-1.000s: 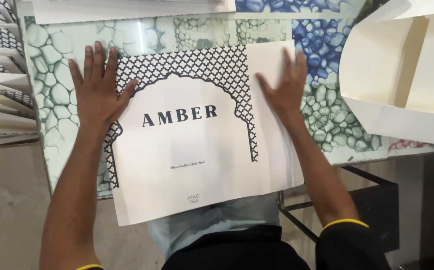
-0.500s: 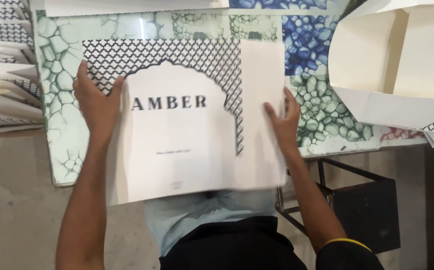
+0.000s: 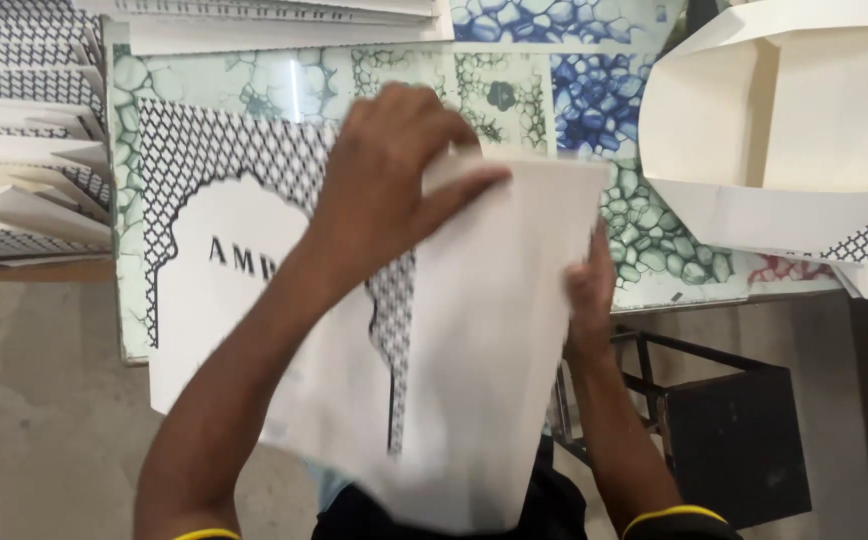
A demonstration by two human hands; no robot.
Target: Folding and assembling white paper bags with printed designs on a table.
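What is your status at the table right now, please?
Left hand gripping the folded flap's top edge. Right hand at the flap's right edge. Printed sheet flat on the table, partly folded over. Nothing in the way.

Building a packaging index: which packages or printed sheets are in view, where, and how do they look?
White flat paper bag with black lattice arch print: centre of table, right panel being folded over by left hand and right hand.
Stack of similar folded bags: left edge.
Opened cream bag, lattice corner: upper right.
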